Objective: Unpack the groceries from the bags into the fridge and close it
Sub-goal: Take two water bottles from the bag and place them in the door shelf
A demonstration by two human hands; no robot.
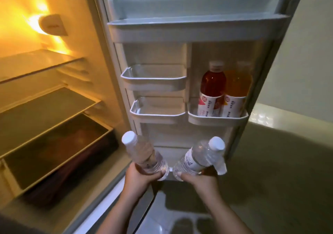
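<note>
Fridge door (191, 32) open, inner side in view. Left hand (138, 177) clamped on base of a clear water bottle (144, 154), cap tilted toward 11 o'clock. Right hand (200, 179) clamped on base of second water bottle (198, 157), cap toward 1 o'clock. Both held before lower door area. Red drink bottle (212, 88) and orange drink bottle (237, 89) upright, touching, in door bin (216, 120) at 1 o'clock.
</note>
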